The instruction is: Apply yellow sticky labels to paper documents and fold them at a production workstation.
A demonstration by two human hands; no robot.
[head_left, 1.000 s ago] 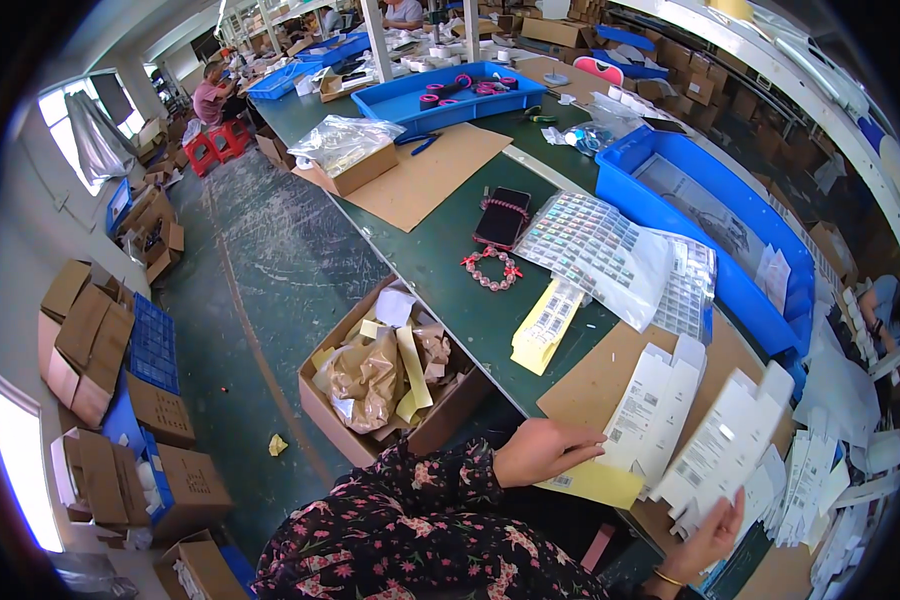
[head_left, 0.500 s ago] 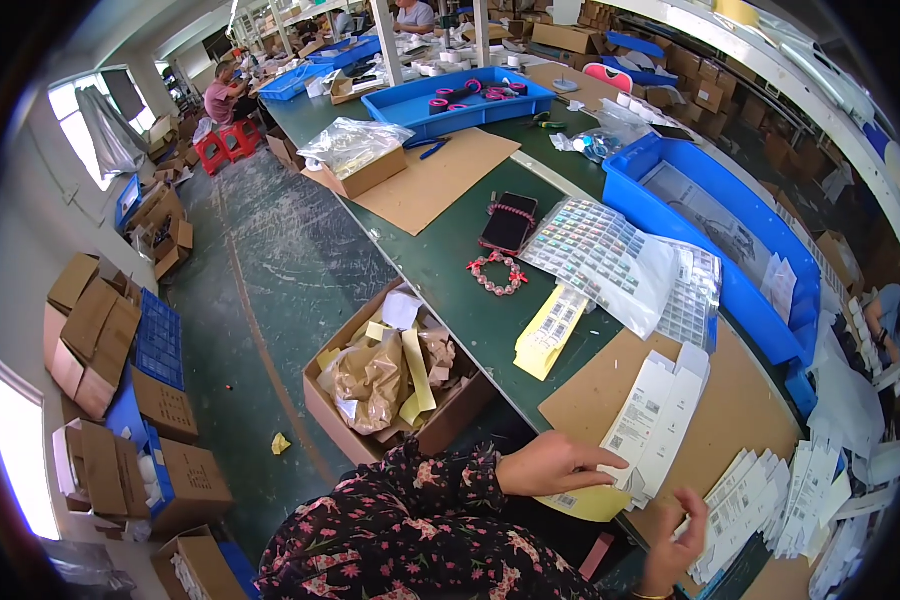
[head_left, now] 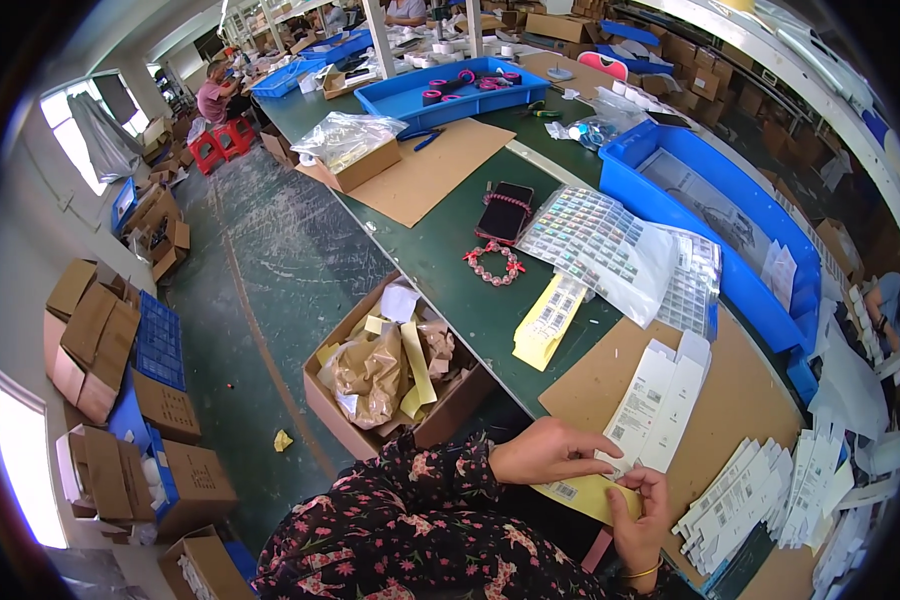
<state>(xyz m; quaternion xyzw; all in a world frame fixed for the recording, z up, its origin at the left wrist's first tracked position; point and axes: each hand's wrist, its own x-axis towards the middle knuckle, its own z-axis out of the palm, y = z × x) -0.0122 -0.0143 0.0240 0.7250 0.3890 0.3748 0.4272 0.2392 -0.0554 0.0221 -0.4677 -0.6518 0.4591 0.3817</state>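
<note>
Beneath and beyond your hands lay a broad sheet of brown cardboard (head_left: 590,380). Just right of your right hand (head_left: 642,520), flat paper cartons (head_left: 735,500) overlapped in a heap. Straight ahead lay one smooth white carton (head_left: 660,395), its long axis slanting away rightward — both hands about equally near its close end. Your left hand (head_left: 547,452) was narrow, fingers together; your right thumb and forefinger nearly met beside a thin yellow strip (head_left: 592,497) — whether either gripped it, I couldn't tell.

one left hand (head_left: 545,452), one right hand (head_left: 642,520), two yellow label strips (head_left: 576,496), one phone (head_left: 505,213)
</note>
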